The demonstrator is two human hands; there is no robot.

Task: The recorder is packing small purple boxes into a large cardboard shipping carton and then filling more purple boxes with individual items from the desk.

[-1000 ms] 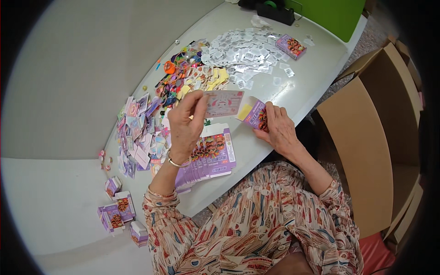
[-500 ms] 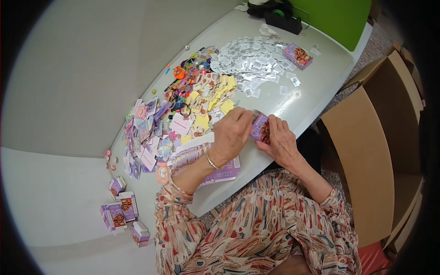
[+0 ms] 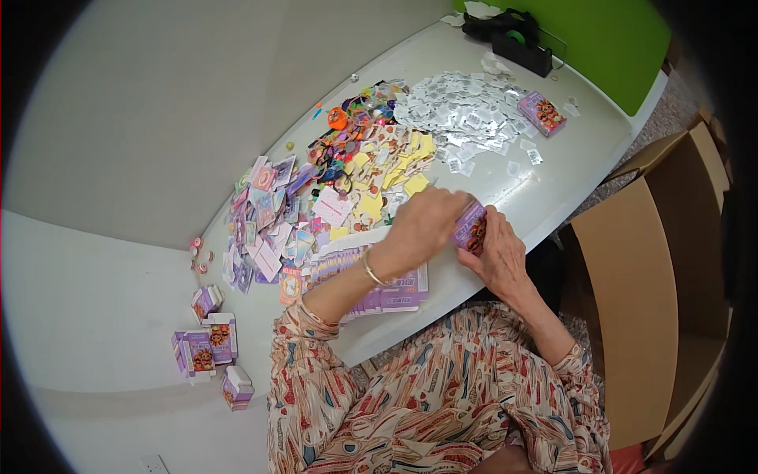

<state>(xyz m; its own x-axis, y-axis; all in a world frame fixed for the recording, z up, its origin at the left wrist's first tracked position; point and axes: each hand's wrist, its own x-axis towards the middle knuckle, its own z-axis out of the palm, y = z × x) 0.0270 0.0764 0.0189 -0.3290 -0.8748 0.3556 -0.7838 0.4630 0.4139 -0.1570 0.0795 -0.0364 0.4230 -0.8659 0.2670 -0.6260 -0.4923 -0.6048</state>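
"Several small purple boxes (image 3: 199, 352) farthest left?"
"Yes, then heaped cards (image 3: 264, 207), then flat cartons (image 3: 401, 295), partly covered by the left forearm (image 3: 338, 296)."
"The left hand (image 3: 422, 229)?"
"Curled at the held carton (image 3: 472, 227); blurred, I cannot tell whether it grips."
"The right hand (image 3: 503, 257)?"
"Clamped around that carton, above the table (image 3: 505, 188). A brown cardboard box (image 3: 628, 308) stands rightmost."

Pale grey wall (image 3: 181, 103), glossy white table (image 3: 584, 150), green panel (image 3: 616, 55), speckled floor (image 3: 681, 93)
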